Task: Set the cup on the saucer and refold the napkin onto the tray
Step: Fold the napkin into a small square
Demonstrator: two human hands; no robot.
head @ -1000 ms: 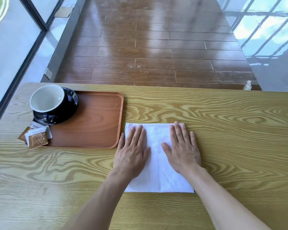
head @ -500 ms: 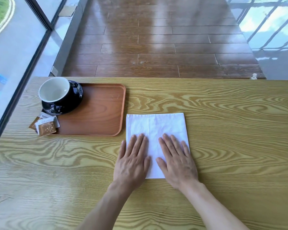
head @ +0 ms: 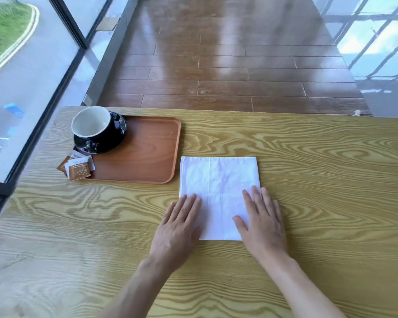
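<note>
A white napkin [head: 218,187] lies flat and square on the wooden table, just right of the brown tray [head: 147,157]. My left hand [head: 177,230] rests flat on its near left corner. Flat on the near right corner lies my right hand [head: 262,223]. Both hands have fingers spread and hold nothing. A black cup with a white inside [head: 94,125] stands on a black saucer [head: 117,134] at the tray's far left corner.
Several brown and white sugar packets [head: 78,167] overlap the tray's near left corner. The table [head: 308,180] ends at a far edge above a brown wood floor. A glass wall with a dark frame runs along the left.
Both hands slid toward me down the napkin, from its middle to its near edge, then spread apart to the two near corners. The view tilted up a little.
</note>
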